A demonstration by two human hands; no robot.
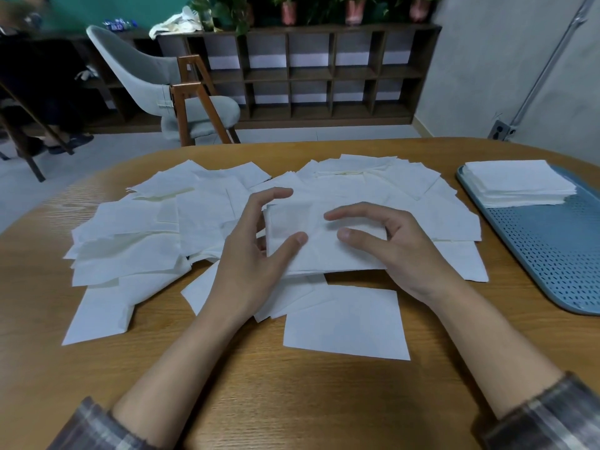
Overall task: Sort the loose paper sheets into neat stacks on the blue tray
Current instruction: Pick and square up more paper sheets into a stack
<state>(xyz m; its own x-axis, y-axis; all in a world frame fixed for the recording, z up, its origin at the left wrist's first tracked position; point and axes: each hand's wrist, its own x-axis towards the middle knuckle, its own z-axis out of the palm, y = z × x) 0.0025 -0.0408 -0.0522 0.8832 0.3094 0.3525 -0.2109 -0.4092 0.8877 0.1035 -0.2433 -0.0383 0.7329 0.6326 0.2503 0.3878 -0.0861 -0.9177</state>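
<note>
Wooden surface (292, 401) with a rounded far edge. Behind it, from the left: one grey chair (139, 69) on wooden legs, then one dark shelf (308, 73) of open cubbies, topped by three pink pots (289, 13) of greenery.

On the surface, beginning at the left: loose white sheets (130, 248), strewn flat and overlapping in one wide heap that runs from the left part to just short of the tray. Too many and too layered to count. One plain sheet (344, 323) at the heap's near edge, lying flat.

Two bare hands over the middle of the heap, two plaid sleeves (97, 427) at the bottom corners. Left hand (250, 271) gripping the left side of one small bundle (324, 251) of sheets, fingers (276, 193) curled around its edge, thumb pressed on top. Right hand (406, 254) gripping the bundle's right side the same way, thumb on top, index finger arched above. Bundle's near edge raised slightly, with a shadow beneath.

At the far right, one blue perforated tray (552, 254), partly cut off by the frame. One neat square stack (516, 183) of sheets on its far end, well apart from the bundle.
</note>
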